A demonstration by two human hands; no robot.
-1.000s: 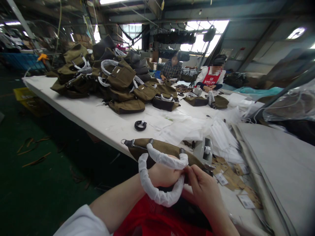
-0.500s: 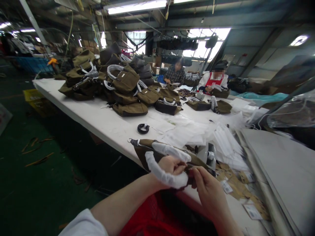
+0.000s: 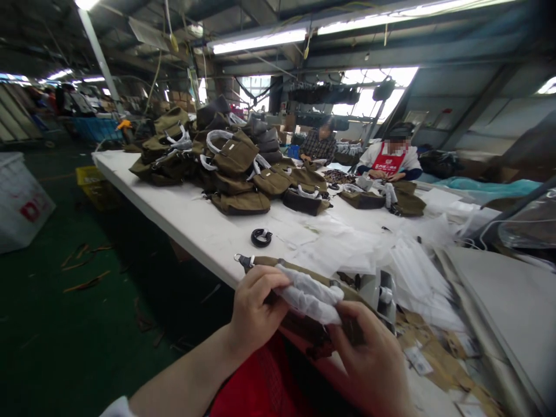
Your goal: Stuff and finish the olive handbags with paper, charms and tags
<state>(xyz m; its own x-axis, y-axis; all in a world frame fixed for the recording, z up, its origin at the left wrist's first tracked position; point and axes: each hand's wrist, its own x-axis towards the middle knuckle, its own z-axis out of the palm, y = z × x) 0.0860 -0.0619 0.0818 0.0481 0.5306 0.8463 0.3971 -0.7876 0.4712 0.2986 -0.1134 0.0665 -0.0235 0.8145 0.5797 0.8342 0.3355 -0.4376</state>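
Note:
An olive-brown handbag (image 3: 266, 262) lies at the table's near edge, its far side facing away from me. Its two handles (image 3: 310, 292), wrapped in white paper, lie close together across the top. With curled fingers my left hand (image 3: 258, 307) grips the left end of the near handle. My right hand (image 3: 369, 350) pinches the right end, thumb below and fingers over it. Part of the bag's near side is hidden under my hands. A black coiled strap (image 3: 261, 237) rests just beyond the bag.
A heap of similar handbags (image 3: 230, 156) covers the far left of the white table (image 3: 174, 223). Thin white sheets (image 3: 343, 246) spread across the middle; brown paper tags (image 3: 430, 341) lie at right. Two people (image 3: 391, 159) work across the table.
My left hand has come out from under the near handle and moved left onto its end. The near handle has swung up against the far one. The view has shifted left and upward.

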